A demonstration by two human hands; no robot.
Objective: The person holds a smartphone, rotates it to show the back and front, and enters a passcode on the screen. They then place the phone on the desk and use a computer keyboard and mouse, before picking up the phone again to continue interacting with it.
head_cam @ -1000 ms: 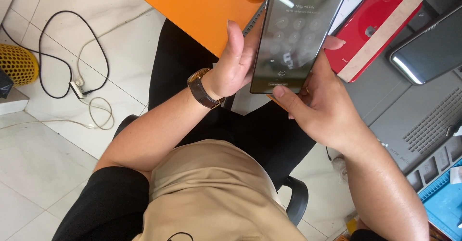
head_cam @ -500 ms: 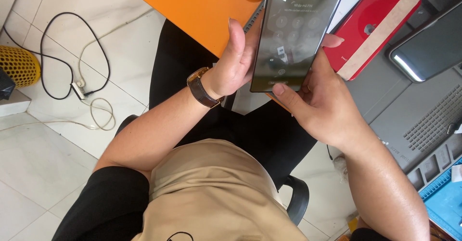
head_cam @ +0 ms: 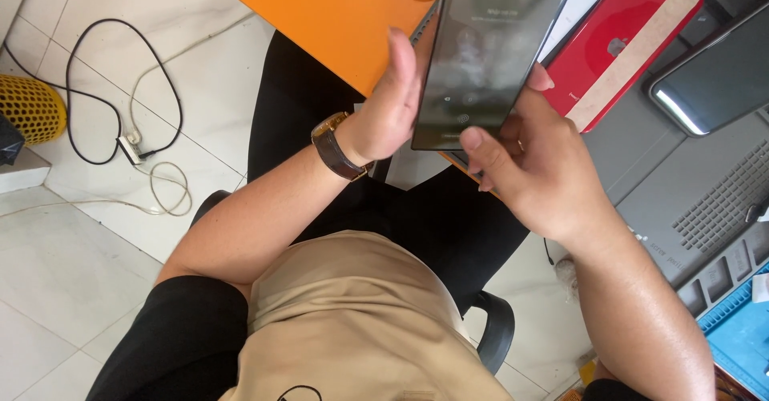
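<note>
- Presently the left hand (head_cam: 392, 116) is bracing the dark smartphone (head_cam: 489, 56) along its left edge, palm against the side and fingers reaching behind; it is gripping, not lying open.
- The right hand (head_cam: 533, 165) is cupping the phone's lower right corner, its thumb resting at the bottom edge of the glass.
- The phone is being held face up above the lap, just in front of the orange bench (head_cam: 320, 8).
- Judged handling: light, rigid and thin, with a smooth glass face that is likely slippery and fragile; the side rails are offering the safest hold, away from the screen.
- A red phone (head_cam: 621, 44) bearing a tape strip is lying beyond, on a grey mat (head_cam: 641, 177).
</note>
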